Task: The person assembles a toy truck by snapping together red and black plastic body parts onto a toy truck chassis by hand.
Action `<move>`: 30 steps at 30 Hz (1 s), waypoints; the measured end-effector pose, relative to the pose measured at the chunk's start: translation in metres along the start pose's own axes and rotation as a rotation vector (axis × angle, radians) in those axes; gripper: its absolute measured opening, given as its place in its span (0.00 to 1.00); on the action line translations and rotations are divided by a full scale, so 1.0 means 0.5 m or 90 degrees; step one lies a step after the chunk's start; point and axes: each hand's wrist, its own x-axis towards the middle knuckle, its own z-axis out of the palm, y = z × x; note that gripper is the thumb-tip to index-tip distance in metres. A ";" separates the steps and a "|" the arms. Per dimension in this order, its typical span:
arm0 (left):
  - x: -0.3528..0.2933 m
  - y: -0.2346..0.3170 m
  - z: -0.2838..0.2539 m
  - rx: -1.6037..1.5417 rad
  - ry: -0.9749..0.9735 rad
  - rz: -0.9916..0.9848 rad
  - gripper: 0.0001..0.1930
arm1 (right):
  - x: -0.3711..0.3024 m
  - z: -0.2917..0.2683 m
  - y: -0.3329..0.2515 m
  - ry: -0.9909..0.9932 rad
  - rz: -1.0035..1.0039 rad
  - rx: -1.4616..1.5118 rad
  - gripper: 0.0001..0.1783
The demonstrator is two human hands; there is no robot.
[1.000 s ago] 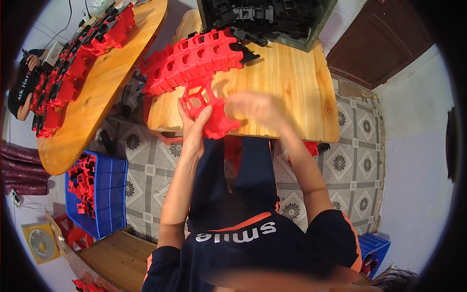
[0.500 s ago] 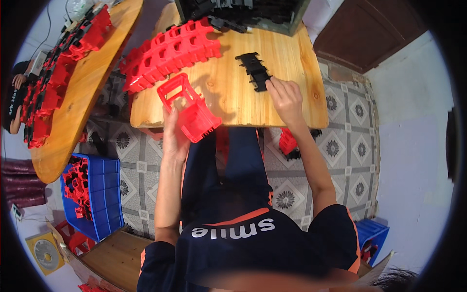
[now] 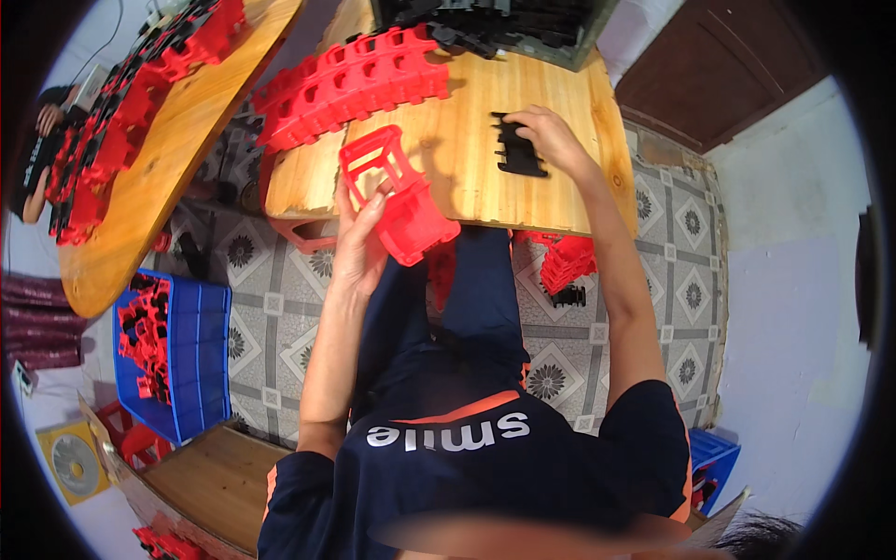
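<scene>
My left hand grips an open red plastic frame in front of the table's near edge, thumb against its side. The frame is tilted, with a windowed upper half and a solid panel lower down. Over the right part of the wooden table, my right hand has its fingers pinched at the upper end of a flat black plastic piece with small side prongs. The fingertips partly cover that end. Whether the piece is lifted off the wood I cannot tell.
Joined red frames lie in rows at the table's back left. Behind is a dark bin of black pieces. A second wooden table at left carries red and black assemblies; a person's hand shows beyond. A blue crate stands below.
My right hand has gone from the black piece's near end to its far end, and the piece has turned a little. My left hand still holds the red frame, slightly shifted in view.
</scene>
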 end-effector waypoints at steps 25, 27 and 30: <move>-0.032 0.004 -0.011 0.002 -0.096 0.121 0.62 | -0.108 0.069 -0.487 0.284 0.008 0.116 0.15; -0.026 0.003 -0.016 0.002 -0.122 0.141 0.62 | -0.106 0.070 -0.484 0.280 -0.017 0.084 0.15; -0.030 0.009 0.002 0.065 -0.041 0.147 0.59 | -0.096 0.068 -0.472 0.212 0.005 0.114 0.19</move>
